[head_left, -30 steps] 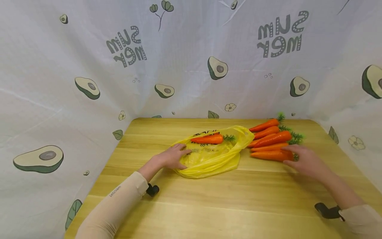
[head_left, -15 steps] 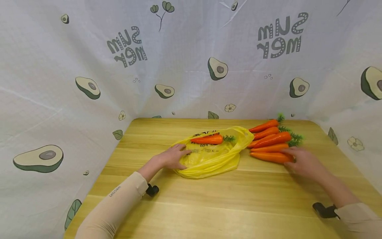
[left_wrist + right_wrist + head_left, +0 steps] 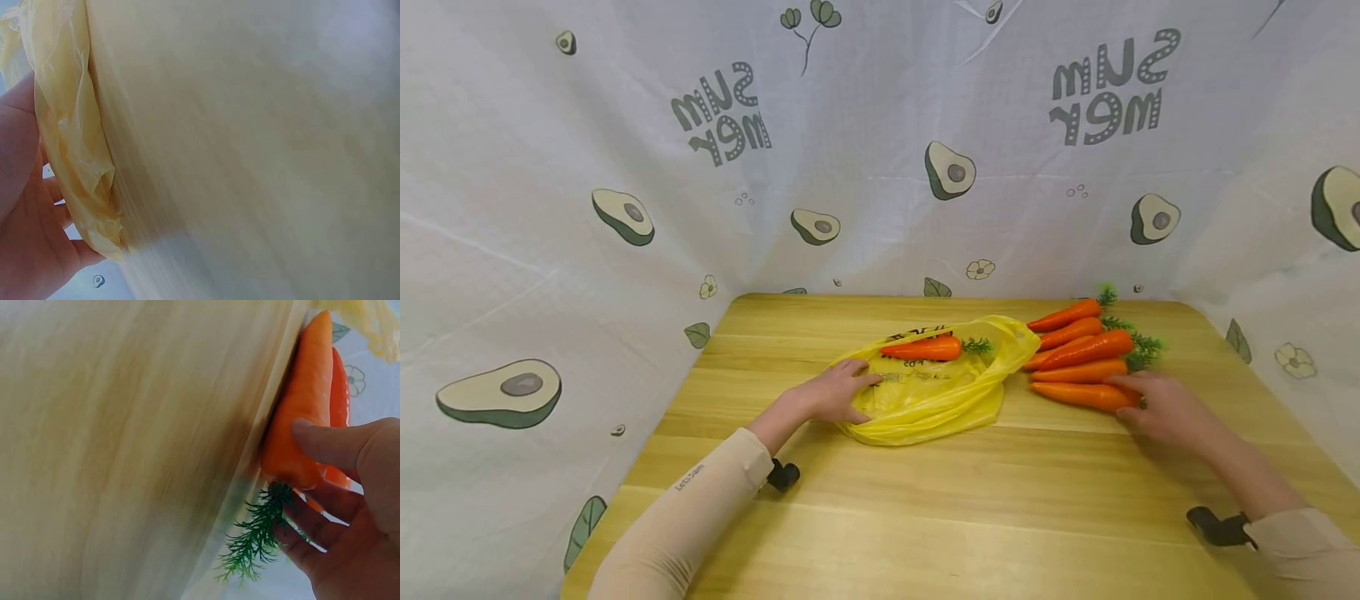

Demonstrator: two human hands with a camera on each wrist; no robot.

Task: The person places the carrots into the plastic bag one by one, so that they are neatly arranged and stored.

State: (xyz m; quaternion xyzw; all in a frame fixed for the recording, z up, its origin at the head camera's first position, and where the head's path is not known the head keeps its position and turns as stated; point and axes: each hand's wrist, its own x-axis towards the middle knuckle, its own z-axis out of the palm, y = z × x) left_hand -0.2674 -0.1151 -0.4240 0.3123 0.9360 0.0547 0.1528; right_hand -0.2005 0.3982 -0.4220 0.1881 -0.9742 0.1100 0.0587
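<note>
My left hand [image 3: 833, 392] lies at the near-left mouth of a yellow plastic bag [image 3: 936, 421], fingers and thumb spread inside its rim. A carrot [image 3: 928, 348] with a green top rests in the bag. In the left wrist view the bag film [image 3: 65, 119] hangs over the fingers and thumb. On the right, my right hand [image 3: 1176, 415] pinches the thick end of the nearest carrot [image 3: 1075, 395]. The right wrist view has the thumb on top of that orange carrot [image 3: 306, 394], with the other fingers at its far side, near the green top [image 3: 256, 537].
Several more carrots [image 3: 1086, 348] lie side by side just behind the pinched one, tips toward the bag. The wooden table [image 3: 925, 517] meets a white curtain [image 3: 880, 183] printed with avocados at its back and sides. A black wrist mount [image 3: 1217, 527] sits below each wrist.
My right hand has taken hold of the nearest carrot, and its thick end has shifted slightly toward the front, away from its neighbour. The left hand and the bag stay in place.
</note>
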